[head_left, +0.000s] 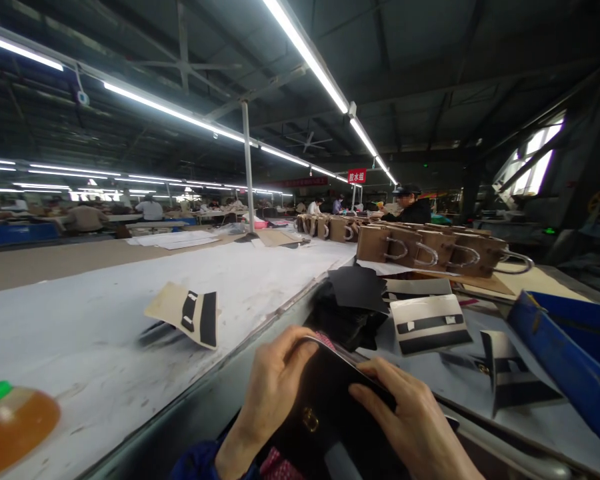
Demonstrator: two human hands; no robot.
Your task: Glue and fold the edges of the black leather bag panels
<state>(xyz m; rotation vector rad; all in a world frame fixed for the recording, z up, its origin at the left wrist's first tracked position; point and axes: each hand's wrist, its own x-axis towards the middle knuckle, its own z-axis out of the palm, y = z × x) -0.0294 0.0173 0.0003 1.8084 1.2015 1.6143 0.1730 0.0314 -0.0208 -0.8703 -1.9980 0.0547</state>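
A black leather-like panel (325, 413) with a small gold metal fitting is held up close in front of me. My left hand (280, 380) pinches its upper left edge between thumb and fingers. On the upper right edge, my right hand (397, 407) grips it the same way. The panel's lower part runs out of view. Beyond my right hand lies a cream panel with black strips (430, 323), and a curved one (515, 373) stands farther right. Black sheets (357, 290) are piled just past my hands.
On the white-covered table (105, 320) at left stands another curved panel (185, 313). A bottle of amber liquid (15, 420) is at the lower left. Brown bag-shaped pieces with handles (430, 250) line the back right. A blue bin (570, 360) sits at right. People work farther off.
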